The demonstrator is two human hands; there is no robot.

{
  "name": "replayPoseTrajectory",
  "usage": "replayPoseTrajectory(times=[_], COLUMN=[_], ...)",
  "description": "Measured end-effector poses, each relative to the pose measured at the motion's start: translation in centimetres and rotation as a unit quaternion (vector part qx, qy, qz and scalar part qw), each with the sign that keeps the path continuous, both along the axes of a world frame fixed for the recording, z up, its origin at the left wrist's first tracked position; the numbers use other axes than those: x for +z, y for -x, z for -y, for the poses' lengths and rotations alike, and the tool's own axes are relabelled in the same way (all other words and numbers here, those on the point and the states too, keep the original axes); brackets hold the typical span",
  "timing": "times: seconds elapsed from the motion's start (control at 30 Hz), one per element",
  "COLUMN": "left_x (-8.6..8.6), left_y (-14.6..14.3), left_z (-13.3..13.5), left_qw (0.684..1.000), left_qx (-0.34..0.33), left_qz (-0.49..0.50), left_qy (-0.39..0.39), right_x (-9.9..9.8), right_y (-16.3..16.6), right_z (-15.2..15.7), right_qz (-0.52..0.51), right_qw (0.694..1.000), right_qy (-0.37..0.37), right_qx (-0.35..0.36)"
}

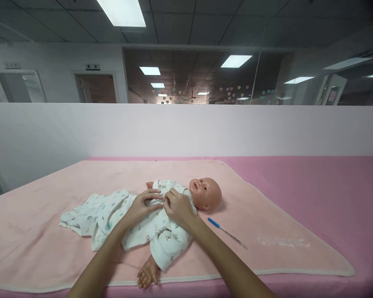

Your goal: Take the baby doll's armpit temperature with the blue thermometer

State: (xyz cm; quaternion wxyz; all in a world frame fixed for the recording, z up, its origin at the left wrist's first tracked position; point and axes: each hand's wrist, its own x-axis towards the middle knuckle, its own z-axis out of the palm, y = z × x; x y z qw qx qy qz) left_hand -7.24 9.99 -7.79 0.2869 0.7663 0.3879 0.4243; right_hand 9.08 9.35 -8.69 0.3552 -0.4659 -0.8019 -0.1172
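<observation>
A baby doll (206, 193) lies on its back, head to the right. It wears a white baby gown (143, 231) with small green and coloured prints, its lower part spread out to the left. My left hand (143, 207) rests on the front of the gown, fingers stretched and thumb apart. Right beside it, at the doll's chest, my right hand (179, 207) is closed, fingertips pinched on the gown's front. The exact bit of cloth in the pinch is hidden by my fingers. One doll hand (148, 273) sticks out of the near sleeve.
A pen with a blue cap (226, 232) lies right of the doll, close to my right forearm. Under everything is a peach blanket (286, 219) with pale edging, over a pink surface (335, 194). A white low wall (236, 130) stands behind, with windows above.
</observation>
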Motion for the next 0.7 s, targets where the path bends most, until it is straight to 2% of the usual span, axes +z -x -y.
replayPoseTrajectory(times=[0.17, 0.27, 0.53, 0.7], left_x=[0.02, -0.04, -0.18, -0.27], left_y=[0.07, 0.01, -0.45, -0.45], left_z=[-0.08, 0.00, 0.26, 0.32], left_qw=[1.000, 1.000, 0.997, 0.996], left_qx=[0.011, 0.017, 0.026, 0.022], left_qz=[-0.004, 0.008, -0.037, -0.044], left_qy=[-0.008, -0.018, -0.056, -0.070], right_x=[-0.35, -0.52, -0.34, -0.36], right_y=[0.09, 0.02, -0.15, -0.34], right_z=[-0.23, 0.12, 0.52, 0.56], right_qz=[-0.023, -0.036, -0.027, -0.065], right_qw=[0.999, 0.999, 0.999, 0.997], right_qy=[0.021, 0.023, 0.017, 0.013], right_qx=[-0.027, -0.020, -0.003, 0.027])
